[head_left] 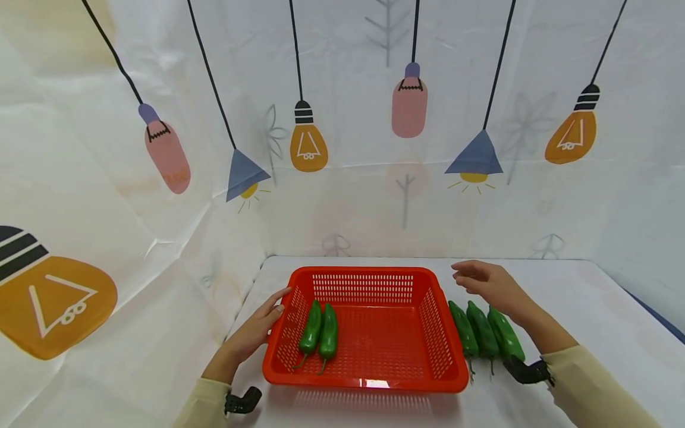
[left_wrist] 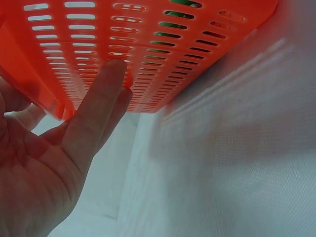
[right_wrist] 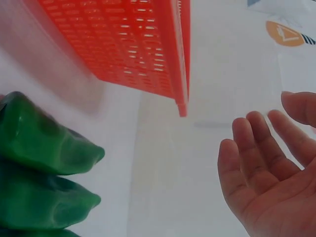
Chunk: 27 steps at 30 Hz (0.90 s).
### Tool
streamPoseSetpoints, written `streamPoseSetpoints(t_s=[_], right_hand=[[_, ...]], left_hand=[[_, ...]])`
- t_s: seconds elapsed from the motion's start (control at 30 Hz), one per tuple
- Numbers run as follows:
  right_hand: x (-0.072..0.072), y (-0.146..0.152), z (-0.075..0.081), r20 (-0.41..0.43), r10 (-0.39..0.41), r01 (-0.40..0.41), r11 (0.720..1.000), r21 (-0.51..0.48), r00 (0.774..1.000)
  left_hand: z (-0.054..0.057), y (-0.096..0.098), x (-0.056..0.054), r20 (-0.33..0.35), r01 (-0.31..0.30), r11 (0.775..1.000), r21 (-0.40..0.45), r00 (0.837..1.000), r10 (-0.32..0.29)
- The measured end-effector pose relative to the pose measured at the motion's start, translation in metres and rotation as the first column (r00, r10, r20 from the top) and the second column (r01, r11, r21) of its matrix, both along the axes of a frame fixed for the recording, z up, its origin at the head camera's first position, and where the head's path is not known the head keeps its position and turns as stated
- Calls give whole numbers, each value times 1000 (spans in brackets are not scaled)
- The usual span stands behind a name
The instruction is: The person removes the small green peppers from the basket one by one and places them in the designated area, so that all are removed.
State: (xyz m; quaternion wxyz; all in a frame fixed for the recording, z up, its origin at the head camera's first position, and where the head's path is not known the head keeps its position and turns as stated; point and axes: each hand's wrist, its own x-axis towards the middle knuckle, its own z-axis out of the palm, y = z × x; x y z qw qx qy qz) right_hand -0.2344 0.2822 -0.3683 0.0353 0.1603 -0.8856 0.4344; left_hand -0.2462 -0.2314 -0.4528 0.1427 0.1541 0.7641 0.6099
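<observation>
A red plastic basket (head_left: 369, 380) with slotted walls stands on a white table, two green chili peppers (head_left: 329, 333) lying side by side in its left part. At its left rim rests my left hand (head_left: 251, 333); in the left wrist view, straight fingers (left_wrist: 98, 98) touch the slotted outer wall. My right hand (head_left: 495, 288) is raised beyond the basket's right side with nothing in it, its fingers apart and slightly bent in the right wrist view. Below that hand, three green chili peppers (head_left: 484, 330) lie in a row beside the basket's right wall, partly overlapped by the right forearm.
A white sheet (head_left: 353, 208) printed with hanging lamps rises behind the table and along its left side. The white tabletop (head_left: 583, 309) extends to the right of the loose peppers. Each wrist wears a black strap with a small mount (head_left: 243, 401).
</observation>
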Motion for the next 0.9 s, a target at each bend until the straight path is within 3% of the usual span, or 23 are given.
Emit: streamPoseSetpoints(t_s=[0.9], right_hand=[[-17, -40, 9, 18, 91, -90, 994, -70, 996]], left_hand=[[-1, -1, -1, -1, 11, 1000, 14, 1000, -11]])
